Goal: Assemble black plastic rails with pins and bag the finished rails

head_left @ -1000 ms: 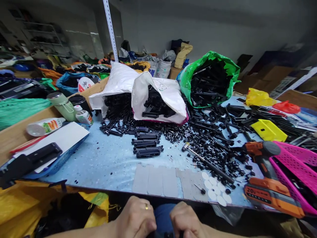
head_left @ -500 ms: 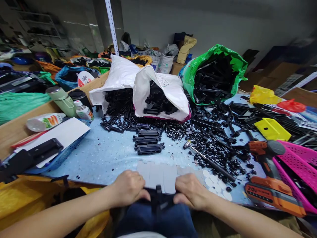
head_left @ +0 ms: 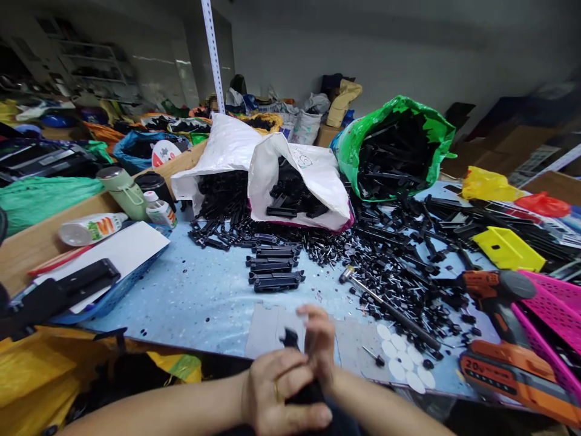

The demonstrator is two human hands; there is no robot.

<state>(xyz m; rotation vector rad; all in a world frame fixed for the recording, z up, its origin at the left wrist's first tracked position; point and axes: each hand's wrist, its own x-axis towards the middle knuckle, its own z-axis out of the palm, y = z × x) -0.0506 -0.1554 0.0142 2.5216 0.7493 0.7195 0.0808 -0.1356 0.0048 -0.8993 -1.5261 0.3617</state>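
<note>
My left hand (head_left: 279, 390), with a ring on one finger, is wrapped round a black plastic part (head_left: 291, 339) at the table's front edge. Against the same part rests my right hand (head_left: 320, 345), its fingers raised and spread beside the left one; its palm side is partly hidden. Just beyond both hands lie grey flat pieces (head_left: 263, 327). Further back, several black assembled parts (head_left: 276, 281) are stacked in a row. A screw with a black head (head_left: 374, 356) lies right of my hands, near white discs (head_left: 399, 357).
A hammer (head_left: 390, 312) lies among loose black parts and screws. At the right are an orange drill (head_left: 512, 375), a pink basket (head_left: 554, 309) and a yellow tray (head_left: 508, 249). White sacks (head_left: 313, 163) and a green sack (head_left: 351, 154) stand behind, bottles (head_left: 121, 192) at the left.
My hands have come together, from holding the black part's two ends to overlapping at its middle. The part has turned. My right fingers have opened. A screw now shows beside the white discs.
</note>
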